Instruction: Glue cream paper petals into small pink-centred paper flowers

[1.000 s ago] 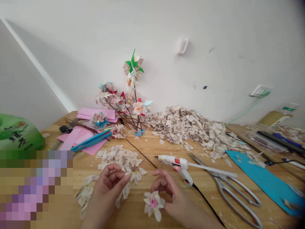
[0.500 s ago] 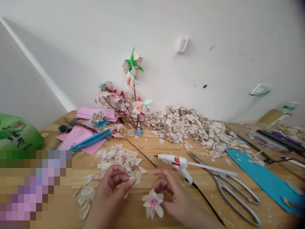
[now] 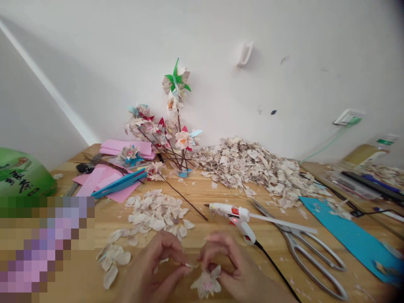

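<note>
Low over the table (image 3: 227,195), my left hand (image 3: 154,269) pinches a pale sliver (image 3: 190,265); beside it my right hand (image 3: 232,265) clamps the flower (image 3: 207,287), its pink centre already petalled; loose petals (image 3: 154,210) lie unused; finished-looking blossoms (image 3: 183,139) stand on twigs (image 3: 181,159).

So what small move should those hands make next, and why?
Perhaps bring the small, pale, thin piece pinched in the left hand against the pale-petalled, pink-centred flower held by the right hand: piece and flower appear close together; contact is unclear.
</note>
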`<state>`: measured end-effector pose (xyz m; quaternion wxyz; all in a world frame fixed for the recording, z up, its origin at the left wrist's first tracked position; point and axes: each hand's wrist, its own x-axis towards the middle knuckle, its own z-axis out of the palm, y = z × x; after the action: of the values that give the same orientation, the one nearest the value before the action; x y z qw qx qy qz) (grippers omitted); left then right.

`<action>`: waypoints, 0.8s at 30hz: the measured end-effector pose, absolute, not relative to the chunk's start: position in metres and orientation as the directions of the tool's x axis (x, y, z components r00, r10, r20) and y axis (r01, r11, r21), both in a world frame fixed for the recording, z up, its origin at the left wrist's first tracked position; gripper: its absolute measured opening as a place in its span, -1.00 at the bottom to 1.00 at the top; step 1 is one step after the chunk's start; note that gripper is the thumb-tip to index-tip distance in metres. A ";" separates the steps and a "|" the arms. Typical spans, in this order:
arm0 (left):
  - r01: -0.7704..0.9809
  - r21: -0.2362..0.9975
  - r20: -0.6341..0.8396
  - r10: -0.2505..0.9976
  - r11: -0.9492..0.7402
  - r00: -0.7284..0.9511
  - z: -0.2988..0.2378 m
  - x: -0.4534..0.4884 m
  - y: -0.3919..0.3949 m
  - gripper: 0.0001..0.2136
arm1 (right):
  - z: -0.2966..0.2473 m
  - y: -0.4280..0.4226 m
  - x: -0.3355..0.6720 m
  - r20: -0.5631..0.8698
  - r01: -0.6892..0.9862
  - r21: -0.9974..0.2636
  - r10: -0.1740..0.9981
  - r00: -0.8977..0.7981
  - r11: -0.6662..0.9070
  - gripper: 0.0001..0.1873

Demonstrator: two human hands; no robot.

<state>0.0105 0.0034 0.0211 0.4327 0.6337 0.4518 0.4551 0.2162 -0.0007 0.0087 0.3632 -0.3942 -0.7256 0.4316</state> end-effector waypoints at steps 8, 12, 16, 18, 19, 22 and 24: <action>0.181 0.834 0.449 0.831 -0.522 0.327 0.026 0.011 0.004 -0.78 | -0.001 -0.008 0.226 0.181 0.480 -0.795 0.901 -0.395 0.370 -0.72; 0.213 0.721 0.548 0.731 -0.659 0.408 0.031 0.012 0.005 -0.74 | -0.001 -0.009 0.225 0.239 0.469 -0.771 0.878 -0.415 0.432 -0.69; 0.231 0.625 0.587 0.644 -0.746 0.491 0.030 0.010 0.006 -0.73 | 0.001 -0.007 0.225 0.252 0.457 -0.769 0.869 -0.426 0.447 -0.67; 0.243 0.618 0.575 0.640 -0.748 0.509 0.029 0.010 0.006 -0.73 | 0.002 -0.006 0.224 0.247 0.452 -0.776 0.871 -0.425 0.440 -0.69; 0.249 0.618 0.568 0.642 -0.746 0.515 0.028 0.010 0.006 -0.73 | 0.002 -0.006 0.224 0.247 0.446 -0.780 0.871 -0.425 0.439 -0.69; 0.261 0.630 0.544 0.656 -0.731 0.523 0.028 0.011 0.006 -0.73 | 0.000 -0.006 0.224 0.254 0.417 -0.795 0.867 -0.428 0.439 -0.66; 0.265 0.644 0.530 0.669 -0.718 0.521 0.029 0.012 0.006 -0.73 | -0.001 -0.006 0.224 0.247 0.403 -0.809 0.870 -0.428 0.428 -0.67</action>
<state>0.0117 0.0055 0.0295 0.2511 0.8351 0.2796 0.4017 0.2241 -0.0062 -0.0007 0.3417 -0.4116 -0.7727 0.3416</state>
